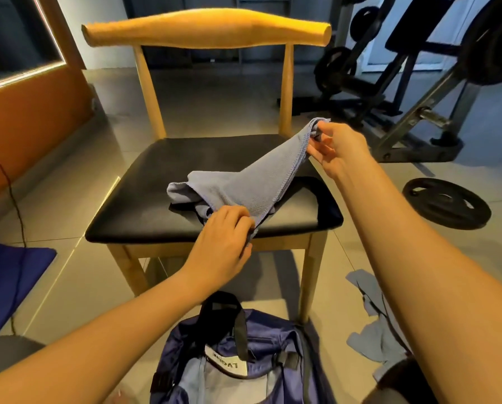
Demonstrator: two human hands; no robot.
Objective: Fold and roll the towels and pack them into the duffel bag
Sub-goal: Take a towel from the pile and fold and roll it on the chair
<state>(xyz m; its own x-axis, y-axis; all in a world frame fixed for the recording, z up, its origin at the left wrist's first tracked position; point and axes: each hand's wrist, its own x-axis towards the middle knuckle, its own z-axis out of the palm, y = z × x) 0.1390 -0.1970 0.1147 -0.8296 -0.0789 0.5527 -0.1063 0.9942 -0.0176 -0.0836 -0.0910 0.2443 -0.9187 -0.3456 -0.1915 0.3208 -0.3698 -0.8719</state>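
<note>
1. Wooden chair (206, 33) with a black padded seat serves as the work surface; every position below is given relative to it.
2. Duffel bag (238, 357), dark blue, sits on the floor just in front of the chair's front legs, mouth unzipped and facing up, judged so placed for direct loading. Pale lining or cloth shows inside; whether a towel is already packed cannot be told.
3. Loose grey-blue cloth (372, 325), probably further towels, lies on the floor beside the chair's right front leg, unfolded.
4. Blue-grey towel (244, 182) rests partly on the seat, bunched at seat centre, one corner raised.
5. Right hand (340, 150) pinches that raised corner above the seat's right rear; grip closed on the towel.
6. Left hand (226, 243) pinches the near edge at the seat front; grip closed on the towel. Judged: spreading it flat to fold.
</note>
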